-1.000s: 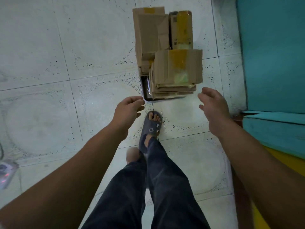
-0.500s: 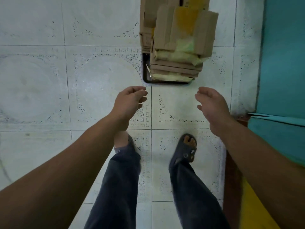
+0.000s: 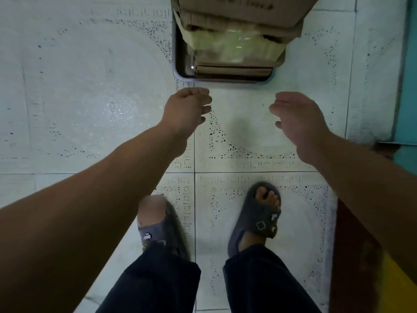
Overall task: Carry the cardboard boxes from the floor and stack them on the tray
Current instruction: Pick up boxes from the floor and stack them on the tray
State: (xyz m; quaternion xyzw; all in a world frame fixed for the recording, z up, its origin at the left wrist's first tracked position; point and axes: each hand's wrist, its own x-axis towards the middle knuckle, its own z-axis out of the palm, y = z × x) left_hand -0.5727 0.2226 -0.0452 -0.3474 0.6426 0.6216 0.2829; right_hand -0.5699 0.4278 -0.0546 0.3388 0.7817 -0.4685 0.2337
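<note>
At top edge, cardboard boxes (image 3: 237, 21) on tray (image 3: 225, 80) cropped, left hand (image 3: 187, 109) and right hand (image 3: 300, 118) empty, relaxed

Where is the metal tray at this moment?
In the head view the tray sits at top centre on the tiled floor, under the stacked cardboard boxes, just beyond the left hand and right hand.
</note>
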